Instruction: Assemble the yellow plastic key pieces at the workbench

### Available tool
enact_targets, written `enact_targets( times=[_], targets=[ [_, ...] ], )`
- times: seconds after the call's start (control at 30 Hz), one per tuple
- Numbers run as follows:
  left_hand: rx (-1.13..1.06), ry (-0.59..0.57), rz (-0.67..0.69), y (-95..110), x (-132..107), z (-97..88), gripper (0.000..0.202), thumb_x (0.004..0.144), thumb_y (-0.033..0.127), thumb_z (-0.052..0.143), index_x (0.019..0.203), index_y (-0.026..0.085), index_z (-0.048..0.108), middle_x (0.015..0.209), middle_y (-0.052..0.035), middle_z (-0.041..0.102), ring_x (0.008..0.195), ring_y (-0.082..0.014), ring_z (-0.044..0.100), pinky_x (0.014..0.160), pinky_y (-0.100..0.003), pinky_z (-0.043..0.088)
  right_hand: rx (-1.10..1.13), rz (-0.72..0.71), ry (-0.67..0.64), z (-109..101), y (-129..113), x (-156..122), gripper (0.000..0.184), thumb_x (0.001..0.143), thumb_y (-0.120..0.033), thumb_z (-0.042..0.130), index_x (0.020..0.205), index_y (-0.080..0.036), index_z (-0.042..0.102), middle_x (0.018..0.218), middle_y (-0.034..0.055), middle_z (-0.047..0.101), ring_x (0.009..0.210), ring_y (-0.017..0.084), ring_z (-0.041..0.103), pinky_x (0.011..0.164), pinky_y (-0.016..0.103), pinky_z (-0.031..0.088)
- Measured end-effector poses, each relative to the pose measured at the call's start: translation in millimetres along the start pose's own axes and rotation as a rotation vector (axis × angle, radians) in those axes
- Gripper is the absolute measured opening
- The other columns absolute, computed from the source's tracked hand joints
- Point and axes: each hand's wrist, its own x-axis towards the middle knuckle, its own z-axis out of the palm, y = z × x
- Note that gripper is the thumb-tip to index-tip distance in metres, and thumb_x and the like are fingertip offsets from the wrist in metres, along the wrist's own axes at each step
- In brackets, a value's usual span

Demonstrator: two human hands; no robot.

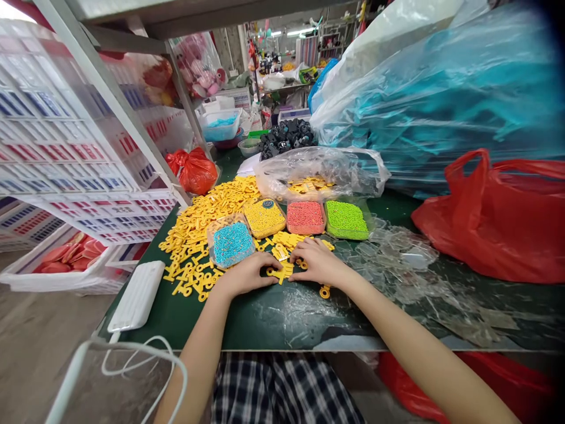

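Both my hands rest on the dark green table (273,318), meeting over a small yellow plastic piece (281,272). My left hand (247,274) is curled, its fingertips pinching one end of that piece. My right hand (315,259) lies palm down with fingers bent onto the other end. A heap of the same yellow pieces (207,218) spreads to the left. Just beyond my hands stand trays of small beads: blue (232,243), yellow (263,218), red (305,217) and green (346,220).
Clear plastic shells (406,253) litter the table on the right. A red bag (498,218) and large teal plastic bags (441,94) crowd the right side. A clear bag (318,171) lies behind the trays. A white device (138,295) with cable sits front left, beside a metal shelf frame (132,123).
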Motion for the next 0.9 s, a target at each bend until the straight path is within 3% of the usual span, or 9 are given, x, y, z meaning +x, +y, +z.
enact_targets(
  times=[0.27,0.47,0.63,0.9],
  targets=[
    [0.019,0.001,-0.034,-5,5,2.7,0.013,0.085,0.017,0.064,0.096,0.015,0.069,0.099,-0.0069,0.072,0.093,-0.0193,0.065,0.085,-0.030,0.048,-0.001,-0.017,0.001,1,3,1,0.033,0.069,-0.045,0.079,0.088,-0.020,0.066,0.095,0.0056,0.065,0.099,0.027,0.052,0.083,0.037,0.034],
    [0.120,0.099,0.053,-8,7,6.2,0.014,0.089,0.020,0.060,0.094,0.017,0.072,0.096,-0.0064,0.071,0.091,-0.0185,0.065,0.083,-0.029,0.047,0.000,-0.046,0.000,2,8,2,0.031,0.072,-0.042,0.077,0.092,-0.021,0.067,0.096,0.0060,0.065,0.100,0.027,0.053,0.083,0.038,0.037],
    [0.190,0.103,0.061,-13,10,13.2,0.016,0.089,0.020,0.059,0.095,0.019,0.073,0.101,-0.0066,0.070,0.094,-0.0192,0.064,0.085,-0.030,0.047,-0.011,-0.056,-0.002,-1,7,2,0.029,0.073,-0.041,0.076,0.093,-0.022,0.069,0.098,0.0069,0.063,0.101,0.028,0.053,0.085,0.040,0.039],
    [0.236,0.143,0.118,1,7,17.5,0.020,0.089,0.020,0.054,0.094,0.017,0.073,0.103,-0.0076,0.069,0.096,-0.0212,0.063,0.088,-0.034,0.047,-0.009,-0.036,-0.026,-3,6,2,0.026,0.073,-0.040,0.076,0.091,-0.022,0.069,0.097,0.0070,0.063,0.099,0.028,0.054,0.085,0.042,0.041]
  ],
)
